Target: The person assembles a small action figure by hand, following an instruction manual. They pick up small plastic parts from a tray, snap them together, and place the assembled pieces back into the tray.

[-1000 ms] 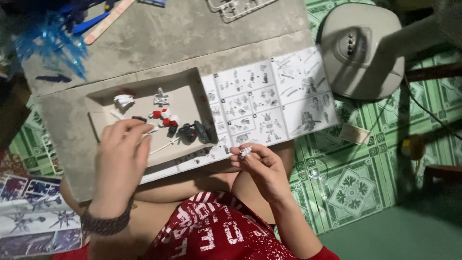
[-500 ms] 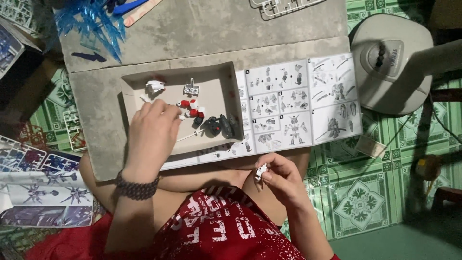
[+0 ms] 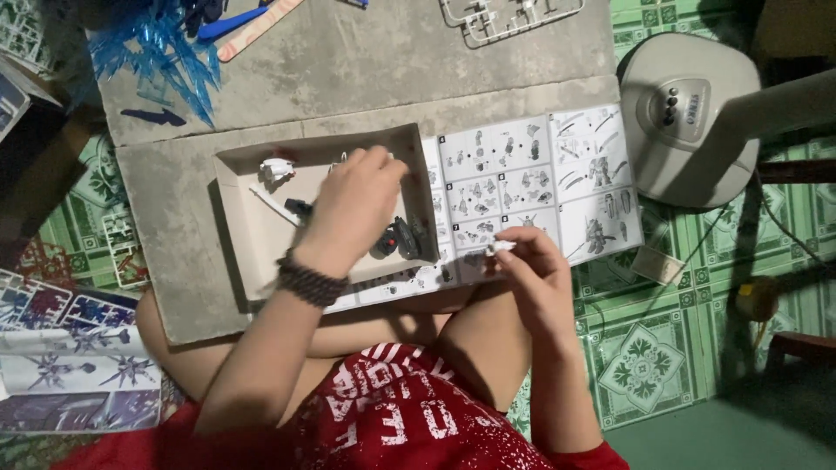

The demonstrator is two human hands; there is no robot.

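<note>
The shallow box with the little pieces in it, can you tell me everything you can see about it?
The shallow box is a pale, open, rectangular tray that looks like cardboard. It lies flat on a grey board, beside a printed instruction sheet. Small model parts sit inside: a white piece near the far corner and dark pieces by the right wall. The left hand reaches into it, covering the middle.

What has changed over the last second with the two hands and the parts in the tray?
The left hand has reached further across the shallow cardboard tray, from its near edge toward the far wall, now covering the small red and white plastic parts. The right hand stays beside the tray over the folded paper instruction sheet, its fingers still pinching a small white plastic piece. Tray, sheet and dark parts lie as before.
</note>
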